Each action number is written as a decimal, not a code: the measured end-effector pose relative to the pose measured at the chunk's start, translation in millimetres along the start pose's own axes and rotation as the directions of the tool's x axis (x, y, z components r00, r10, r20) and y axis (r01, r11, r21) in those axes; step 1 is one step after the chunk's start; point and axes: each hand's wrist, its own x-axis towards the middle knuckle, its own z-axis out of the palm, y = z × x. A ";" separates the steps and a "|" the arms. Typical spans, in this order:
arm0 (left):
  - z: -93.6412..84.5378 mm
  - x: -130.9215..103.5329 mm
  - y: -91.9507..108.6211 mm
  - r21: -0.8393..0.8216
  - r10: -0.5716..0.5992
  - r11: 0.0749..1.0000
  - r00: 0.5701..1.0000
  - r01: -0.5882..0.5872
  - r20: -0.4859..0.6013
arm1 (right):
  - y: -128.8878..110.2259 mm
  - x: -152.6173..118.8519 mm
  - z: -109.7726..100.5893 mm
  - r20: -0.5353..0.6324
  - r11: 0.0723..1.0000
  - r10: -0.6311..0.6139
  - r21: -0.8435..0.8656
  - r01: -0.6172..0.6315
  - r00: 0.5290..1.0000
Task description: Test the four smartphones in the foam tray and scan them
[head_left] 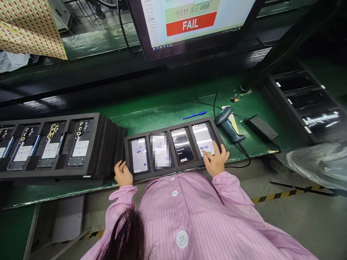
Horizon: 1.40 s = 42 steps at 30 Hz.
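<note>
A black foam tray (162, 134) lies before me on the green bench, with smartphones seated in its slots. The leftmost phone (140, 155) shows a pale screen with a small drawing. Beside it, a phone's screen is blurred out by a mosaic. A phone with a dark menu screen (183, 145) comes after that. The rightmost phone (201, 137) is lit, with buttons low on its screen. My right hand (216, 159) is open over that phone's lower part, fingers spread, a fingertip at the screen. My left hand (123, 174) is curled around the tray's left edge.
Stacked foam trays (94, 144) on the left hold opened phones with batteries showing. Behind my tray lie a blue pen (194, 115), a barcode scanner (229, 124) and a black power adapter (262, 128). A monitor (189, 25) reads FAIL. More trays (306, 97) stand right.
</note>
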 end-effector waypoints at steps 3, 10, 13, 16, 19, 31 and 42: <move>0.0 -0.3 0.7 -0.006 -0.004 1.000 1.000 0.004 0.003 | 0.0 -0.8 1.6 -0.022 1.000 0.000 -0.004 0.000 1.000; 1.1 -1.6 -0.6 -0.033 -0.026 0.999 0.999 0.027 0.024 | 8.9 1.2 8.1 -0.136 0.990 0.140 -0.006 -0.142 0.981; 1.6 -2.8 -0.4 -0.051 -0.023 0.998 0.999 0.024 0.033 | 0.1 -1.9 6.1 -0.081 0.999 0.048 0.011 -0.047 0.996; 1.9 -4.1 0.0 -0.058 -0.019 0.998 0.999 0.021 0.031 | -9.6 -4.7 3.4 -0.121 0.999 0.022 0.041 -0.017 0.992; 1.8 -5.0 -0.2 -0.059 -0.017 0.998 0.999 0.018 0.032 | -25.3 -4.4 1.4 -0.180 0.986 -0.087 0.126 0.110 0.980; 2.7 -8.5 -7.8 -0.208 -0.008 0.978 0.995 0.028 0.096 | -108.4 3.5 13.6 0.268 0.819 -0.574 0.222 0.530 0.774; 7.9 -3.9 -21.1 -0.447 0.138 0.893 0.918 0.047 0.373 | -153.4 -8.5 26.0 0.211 0.684 -0.723 0.349 0.640 0.658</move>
